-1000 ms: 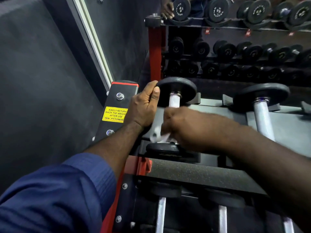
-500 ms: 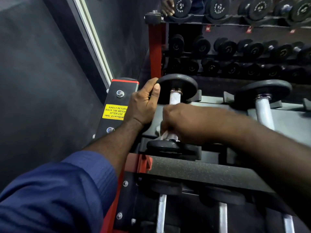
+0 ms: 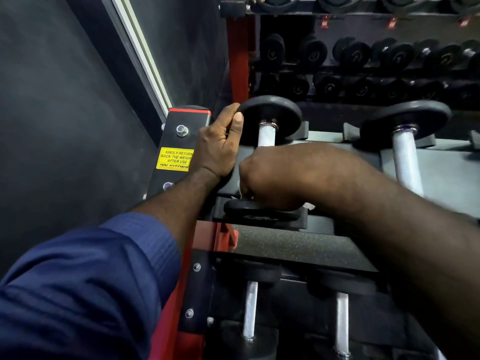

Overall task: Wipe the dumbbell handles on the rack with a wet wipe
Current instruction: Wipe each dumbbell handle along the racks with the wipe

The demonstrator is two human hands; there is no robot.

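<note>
Handle (image 3: 266,136) of the end dumbbell runs away from me: near plate (image 3: 259,213) low in view, far plate (image 3: 270,116) up top. So the long axis goes near-to-far, tilted w/ the shelf. R hand (image 3: 275,178) sits across that axis, fingers curled round the lower part of the bar and clamped on it w/ the wet wipe (image 3: 309,206) in btw. Only white scraps of wipe peek out either side of the fist. L hand (image 3: 220,144) grips the far plate's left rim, thumb on the front edge, and I'd say it's steadying the dumbbell. R is the working hand. Bare knurled metal shows only above the fist, twd the far plate, so I judge the nxt stroke must go along the axis, up and away, not sideways.

On the rack (image 3: 454,183), the top tier holds this dumbbell in its cradles at the far left end, beside the upright w/ the yellow sticker (image 3: 175,158). A second dumbbell (image 3: 406,162) lies parallel to the right, well apart from R hand but nearer R than L, w/ neither hand on it. The lower tier holds at least two more bars (image 3: 250,310), same orientation. More dumbbells sit further back, too dark for detail. Can't tell if the wipe goes fully round the bar, as the fist hides it.
</note>
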